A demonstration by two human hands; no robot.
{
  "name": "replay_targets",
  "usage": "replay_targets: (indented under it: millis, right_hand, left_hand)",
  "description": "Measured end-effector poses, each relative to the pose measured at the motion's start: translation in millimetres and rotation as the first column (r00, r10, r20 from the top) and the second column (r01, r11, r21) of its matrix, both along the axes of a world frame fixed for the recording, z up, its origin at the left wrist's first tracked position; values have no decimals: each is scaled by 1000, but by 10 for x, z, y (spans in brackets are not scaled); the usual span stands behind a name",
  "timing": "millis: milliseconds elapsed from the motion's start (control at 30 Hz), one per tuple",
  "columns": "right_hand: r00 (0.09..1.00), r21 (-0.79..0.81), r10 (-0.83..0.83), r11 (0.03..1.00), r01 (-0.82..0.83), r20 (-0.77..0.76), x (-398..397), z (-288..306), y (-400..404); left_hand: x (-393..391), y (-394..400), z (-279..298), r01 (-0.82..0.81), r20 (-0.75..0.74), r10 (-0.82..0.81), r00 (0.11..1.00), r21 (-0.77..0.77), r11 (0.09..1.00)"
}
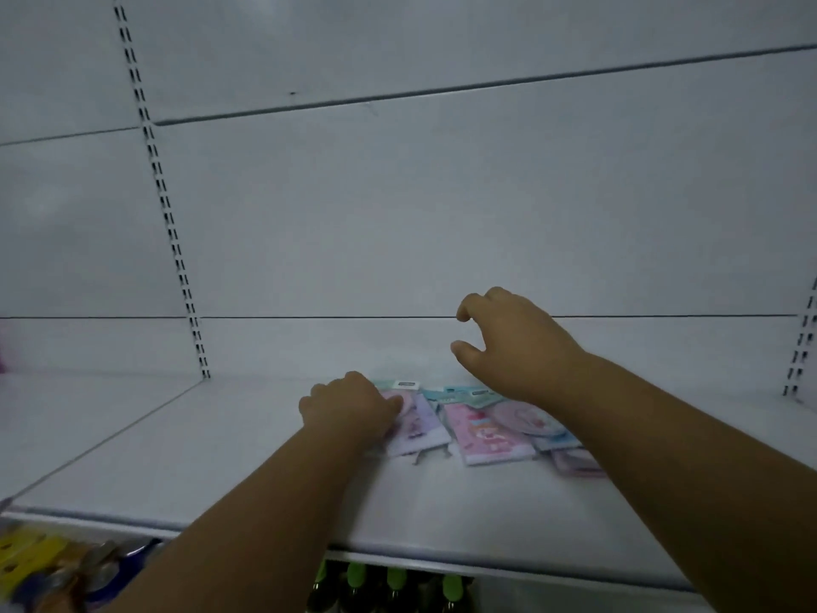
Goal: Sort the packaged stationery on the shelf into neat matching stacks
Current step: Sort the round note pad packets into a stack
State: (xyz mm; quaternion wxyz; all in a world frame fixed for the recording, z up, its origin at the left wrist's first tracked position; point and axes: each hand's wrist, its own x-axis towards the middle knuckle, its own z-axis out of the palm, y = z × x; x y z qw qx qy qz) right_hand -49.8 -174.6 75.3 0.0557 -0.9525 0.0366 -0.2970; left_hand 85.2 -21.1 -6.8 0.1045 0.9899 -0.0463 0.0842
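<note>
Several flat stationery packs lie on the white shelf [221, 471]. A lilac pack [420, 429] lies at the left, and my left hand [349, 407] rests on its left edge with fingers curled. To its right lies a pink pack [479, 435], overlapped by a pack with a round pink design [526, 418] and a pale one [574, 464] partly under my right forearm. My right hand [508, 342] hovers above the packs, fingers bent and apart, holding nothing.
The white back panel [398, 214] rises behind the shelf, with slotted uprights [168, 214] at left and another upright [802, 347] at right. Below the shelf's front edge hang yellow items [31, 559] and green-capped items [393, 581].
</note>
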Motion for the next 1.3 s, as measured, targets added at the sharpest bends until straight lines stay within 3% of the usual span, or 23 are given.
replay_targets:
  millis: [100, 133, 200, 267, 367, 467, 567, 767, 900, 1033, 1167, 1300]
  right_hand:
    - [997, 33, -80, 996, 80, 6, 10, -81, 86]
    - [995, 51, -97, 994, 96, 14, 8, -116, 105]
    - [992, 85, -126, 989, 124, 16, 8, -194, 144]
    - [987, 123, -159, 980, 159, -14, 33, -251, 151]
    - [981, 172, -173, 967, 186, -88, 113, -338, 190]
    - [964, 196, -158, 960, 201, -214, 250, -475, 368]
    - [919, 181, -156, 955, 233, -362, 419, -603, 584]
    - [862, 44, -230, 959, 279, -452, 677, -624, 826]
    - [877, 253, -182, 914, 318, -444, 669, -513, 809]
    - [986, 661, -159, 735, 152, -49, 532, -469, 665]
    - [941, 723, -267, 690, 35, 209, 157, -317, 332]
    - [874, 756, -367, 655, -2, 319, -443, -163, -123]
  left_hand:
    - [25, 62, 43, 95, 158, -93, 983, -4, 995]
    - [-1, 82, 68, 124, 222, -109, 969, -56, 991]
    - [-45, 115, 127, 227, 294, -136, 946, -303, 926]
    - [-99, 155, 233, 322, 284, -185, 941, -577, 750]
    - [-193, 241, 397, 391, 330, -210, 920, -784, 482]
    - [-294, 354, 528, 380, 338, -228, 913, -909, 174]
    - [-365, 502, 617, 338, 329, -275, 903, -941, -15]
    - [-404, 863, 608, 340, 346, -331, 878, -937, -79]
    - [-399, 1014, 590, 336, 351, -336, 874, -936, -102]
    - [-425, 1008, 571, 301, 321, -353, 879, -947, -113]
    - [-592, 728, 547, 284, 313, -421, 851, -950, -132]
    - [-942, 177, 503, 271, 314, -527, 790, -949, -159]
